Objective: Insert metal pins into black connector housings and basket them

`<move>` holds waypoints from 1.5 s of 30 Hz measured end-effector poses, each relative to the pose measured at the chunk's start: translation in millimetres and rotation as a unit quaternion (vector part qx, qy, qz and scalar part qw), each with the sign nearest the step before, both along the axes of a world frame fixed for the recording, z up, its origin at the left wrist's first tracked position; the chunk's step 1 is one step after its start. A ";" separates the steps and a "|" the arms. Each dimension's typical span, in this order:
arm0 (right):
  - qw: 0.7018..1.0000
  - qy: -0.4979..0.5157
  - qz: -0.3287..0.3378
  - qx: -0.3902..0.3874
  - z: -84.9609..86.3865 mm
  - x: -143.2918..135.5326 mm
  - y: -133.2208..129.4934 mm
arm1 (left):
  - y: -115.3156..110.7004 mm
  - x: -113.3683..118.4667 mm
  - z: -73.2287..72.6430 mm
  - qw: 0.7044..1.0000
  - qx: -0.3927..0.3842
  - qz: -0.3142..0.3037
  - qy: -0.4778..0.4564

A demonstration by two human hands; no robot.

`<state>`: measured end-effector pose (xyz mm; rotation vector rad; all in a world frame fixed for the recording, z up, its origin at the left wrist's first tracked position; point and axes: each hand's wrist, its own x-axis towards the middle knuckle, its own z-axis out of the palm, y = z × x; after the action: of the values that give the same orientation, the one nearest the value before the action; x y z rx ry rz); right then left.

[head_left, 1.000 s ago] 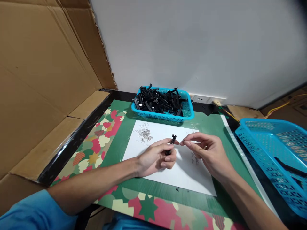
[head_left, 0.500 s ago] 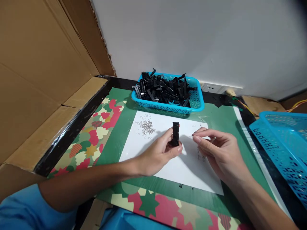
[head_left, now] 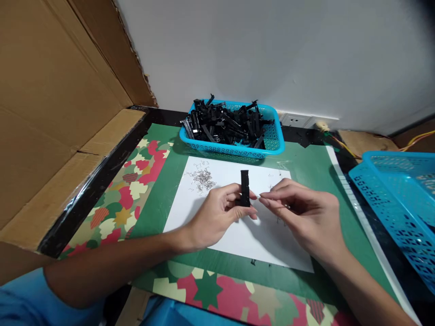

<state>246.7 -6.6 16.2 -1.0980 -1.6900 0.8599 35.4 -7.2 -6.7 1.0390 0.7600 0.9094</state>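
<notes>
A narrow black plastic part [head_left: 244,188] stands upright in my left hand [head_left: 219,215], with the fingers and thumb closed round its lower end. Just to its right is my right hand [head_left: 302,210], thumb and forefinger pinched together and pointing at the part. Whatever lies in that pinch is too small to make out. Beneath both hands lies a white sheet of paper [head_left: 190,226]. On its left side is a pile of tiny bent wire pieces [head_left: 203,179]. More small pieces lie on the right side, partly covered by my right hand.
A blue basket [head_left: 275,140] heaped with black plastic parts [head_left: 227,124] stands at the back against the wall. Another blue basket [head_left: 384,199] sits at the right. Cardboard [head_left: 57,68] walls the left side. A wall socket [head_left: 294,120] with wires is behind.
My right hand has moved left, bringing its pinched fingertips close to the black part. The black part has turned slightly in my left hand. The whole view has shifted a little.
</notes>
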 end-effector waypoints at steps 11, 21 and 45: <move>0.994 -0.044 0.094 0.021 -2.4 -0.2 1.9 | -0.3 -0.4 -10.5 0.998 0.040 -0.028 -0.035; 0.993 -0.049 0.107 0.013 -5.0 2.5 1.9 | -1.7 -2.8 -4.8 0.994 0.085 -0.059 0.034; 0.909 -0.283 -0.102 0.287 -6.0 27.4 6.2 | -3.1 -9.6 8.0 0.977 0.113 -0.093 0.155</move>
<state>274.1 -0.5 10.1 -1.1262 -2.0587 -0.1333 25.8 -10.3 1.3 1.4507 0.8125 0.6914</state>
